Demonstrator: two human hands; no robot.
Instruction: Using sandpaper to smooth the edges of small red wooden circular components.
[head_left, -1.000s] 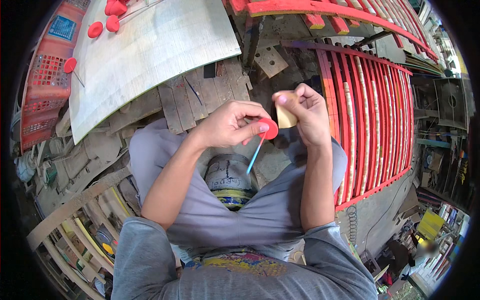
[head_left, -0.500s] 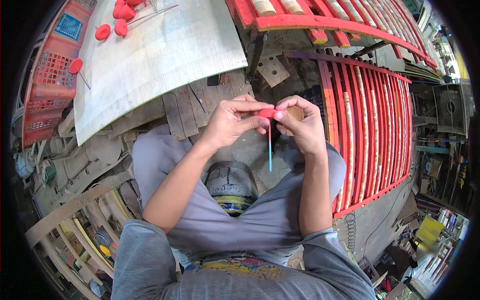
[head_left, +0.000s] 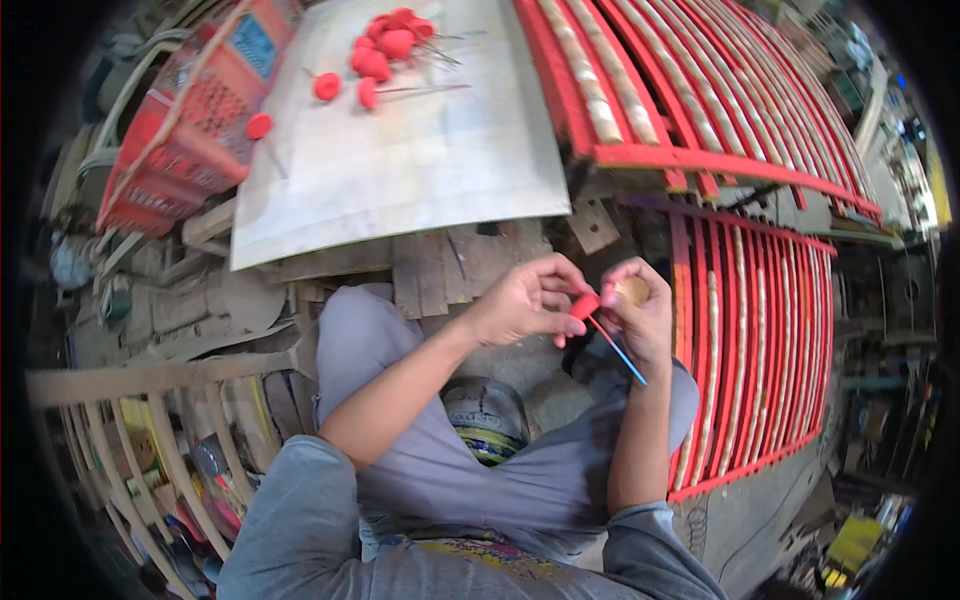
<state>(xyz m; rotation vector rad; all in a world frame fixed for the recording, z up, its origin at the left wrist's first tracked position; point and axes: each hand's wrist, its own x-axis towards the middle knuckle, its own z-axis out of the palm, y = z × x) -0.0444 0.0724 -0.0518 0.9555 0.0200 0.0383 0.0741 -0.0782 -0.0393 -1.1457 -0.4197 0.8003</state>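
My left hand (head_left: 538, 300) pinches a small red disc (head_left: 585, 306) between thumb and fingers. From the disc a thin stick (head_left: 622, 350), red near the top and blue at its tip, slants down to the right. Just right of the disc is my right hand (head_left: 640, 305), its fingers curled and thumb and fingertips close together. Whether those fingertips touch the disc or pinch something small is too blurred to tell. A tan patch shows through the curl of that hand. Similar red pieces on thin sticks (head_left: 395, 45) lie clustered on a pale board (head_left: 400, 180) ahead.
A red plastic crate (head_left: 190, 130) stands left of the board. Red racks (head_left: 740, 165) with rows of pale rods fill the right side, and another red slatted frame (head_left: 750, 350) sits below. Between my legs is a paint-marked bucket (head_left: 485, 410). A wooden slatted railing (head_left: 160, 375) is at left.
The view has shifted, so the board and racks appear lower and further right. My right hand has drawn slightly off the disc; the disc and stick have tilted, the tip swinging right.
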